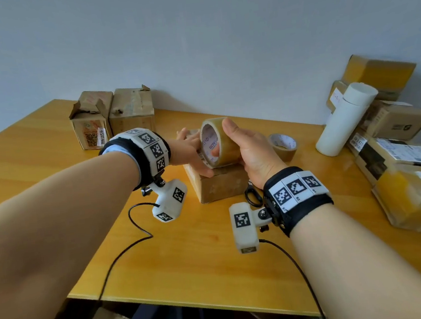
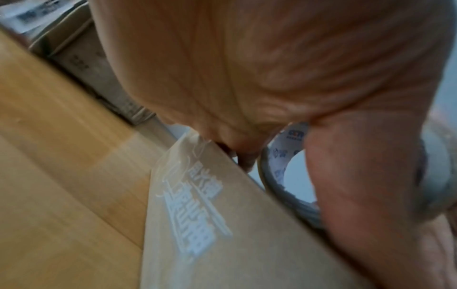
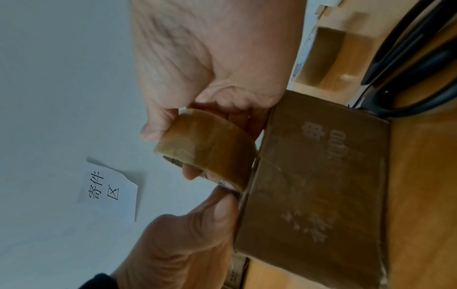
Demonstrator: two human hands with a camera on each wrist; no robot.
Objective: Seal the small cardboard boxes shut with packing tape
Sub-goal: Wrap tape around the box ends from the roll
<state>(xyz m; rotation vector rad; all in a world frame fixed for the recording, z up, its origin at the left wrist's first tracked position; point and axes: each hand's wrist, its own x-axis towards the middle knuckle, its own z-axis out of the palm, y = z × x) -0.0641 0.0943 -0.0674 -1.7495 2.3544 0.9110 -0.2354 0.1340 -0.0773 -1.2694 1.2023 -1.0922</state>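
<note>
While both hands work at mid-bench, the yellow wooden bench (image 1: 48, 155) carries everything, set against a pale wall. Stacked parcels (image 1: 395, 145) with labels pile up along its right edge, some wrapped in yellow tape. Two worn cardboard boxes (image 1: 111, 115) stand side by side at the far left, touching, one with a torn flap. A white cylinder (image 1: 345, 119) leans against the parcel pile.

The small cardboard box (image 1: 220, 184) being sealed sits at the centre of the bench, flaps down, white print on its side in the left wrist view (image 2: 195, 215).

The right hand (image 1: 252, 149) grips the tape roll (image 1: 219, 142), thumb on top, fingers curled through the core; the roll stands on edge, its lower rim touching the box's top. In the right wrist view the roll (image 3: 210, 148) meets the box's top edge (image 3: 321, 176).

The left hand (image 1: 190, 151) rests on the box's top just left of the roll, fingers fairly straight and flat, thumb pressing at the box's edge next to the roll (image 3: 225, 207). Whether it pins a tape end cannot be told.

A second tape roll (image 1: 283, 146) lies flat on the bench just right of the right hand. Black scissors (image 1: 253, 195) lie beside the box's right corner, partly hidden under the right wrist. A paper sign (image 3: 108, 191) with handwritten characters hangs on the wall.
</note>
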